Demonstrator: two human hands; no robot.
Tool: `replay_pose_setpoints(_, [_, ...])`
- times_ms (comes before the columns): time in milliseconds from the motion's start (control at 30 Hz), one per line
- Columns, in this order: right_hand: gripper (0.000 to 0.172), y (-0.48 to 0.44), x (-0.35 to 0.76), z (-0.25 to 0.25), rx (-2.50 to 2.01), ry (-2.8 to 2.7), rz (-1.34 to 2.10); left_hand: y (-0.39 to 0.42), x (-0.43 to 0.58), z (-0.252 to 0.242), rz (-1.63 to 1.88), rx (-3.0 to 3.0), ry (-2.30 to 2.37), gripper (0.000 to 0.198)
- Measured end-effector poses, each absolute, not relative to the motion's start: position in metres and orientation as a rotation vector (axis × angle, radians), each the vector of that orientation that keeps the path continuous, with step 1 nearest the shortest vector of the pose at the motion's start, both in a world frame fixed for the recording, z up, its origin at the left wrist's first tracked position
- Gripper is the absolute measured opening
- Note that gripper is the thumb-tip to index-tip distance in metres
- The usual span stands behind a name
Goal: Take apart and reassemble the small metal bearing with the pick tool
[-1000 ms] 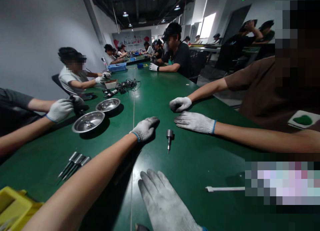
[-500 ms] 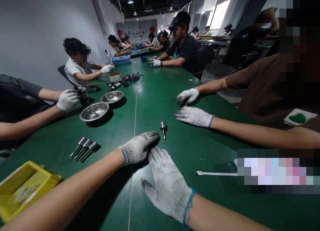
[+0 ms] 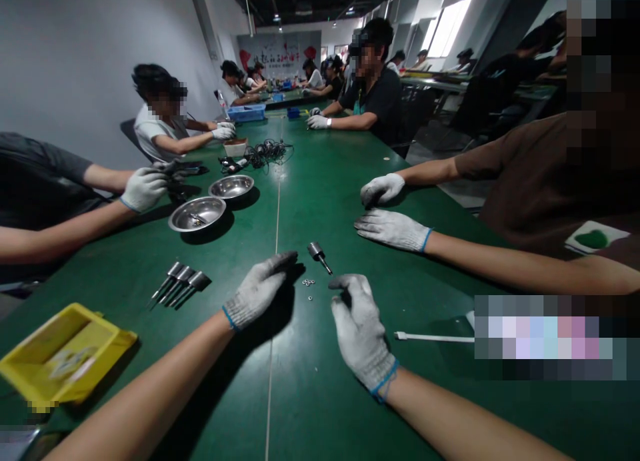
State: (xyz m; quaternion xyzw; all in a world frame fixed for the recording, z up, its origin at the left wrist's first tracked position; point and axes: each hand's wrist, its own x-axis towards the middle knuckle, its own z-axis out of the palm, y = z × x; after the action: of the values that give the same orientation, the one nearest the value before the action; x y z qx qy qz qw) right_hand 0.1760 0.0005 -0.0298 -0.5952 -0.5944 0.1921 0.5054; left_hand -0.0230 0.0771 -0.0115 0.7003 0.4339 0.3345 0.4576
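Left hand (image 3: 260, 289) flat, empty — right hand (image 3: 361, 328) curled, contents unclear; washers (image 3: 308, 285) between; banner (image 3: 279, 46) unreadable.

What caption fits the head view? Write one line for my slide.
Grey-gloved left hand and right hand rest on a green table beside tiny silver washers, a pointed steel bit just beyond.

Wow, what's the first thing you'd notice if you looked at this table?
Two white-gloved hands, the left hand and the right hand, lie on a long green table. Between their fingers sit tiny metal rings, with a small pointed metal tool just beyond. Farther left stand two shiny steel bowls.
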Motion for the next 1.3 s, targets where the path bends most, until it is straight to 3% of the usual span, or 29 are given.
replay_pose_setpoints(100, [0.021,0.015,0.180,-0.039,-1.490,-1.297,0.461,0.080,-0.026,-0.007,0.914,1.716,1.198,0.043])
replay_pose_setpoints(233, [0.030,0.020,0.177,-0.042,-1.538,-1.333,0.492,0.078,-0.027,-0.002,0.912,2.158,1.387,0.030])
replay_pose_setpoints(433, [0.041,0.030,0.173,-0.037,-1.619,-1.535,0.394,0.098,-0.020,0.003,0.622,2.383,1.406,0.054])
replay_pose_setpoints(667, [0.040,0.047,0.175,-0.035,-1.662,-1.661,0.369,0.129,-0.018,0.018,0.366,2.443,1.132,0.030])
replay_pose_setpoints(900, [0.046,0.041,0.173,-0.045,-1.534,-1.607,0.107,0.118,-0.011,0.024,0.673,2.402,1.169,0.029])
replay_pose_setpoints(1033, [0.059,0.035,0.170,-0.052,-1.398,-1.625,-0.048,0.093,0.004,0.027,0.925,2.362,1.044,0.027])
replay_pose_setpoints(1100, [0.056,0.034,0.170,-0.054,-1.354,-1.587,-0.010,0.078,0.011,0.023,1.014,2.304,0.993,0.033])
replay_pose_setpoints(1200, [0.037,0.035,0.173,-0.052,-1.391,-1.440,0.164,0.060,0.014,0.005,1.173,2.207,1.132,0.042])
replay_pose_setpoints(1300, [0.037,0.038,0.176,-0.048,-1.477,-1.260,0.338,0.050,0.008,-0.018,1.132,2.243,1.400,0.033])
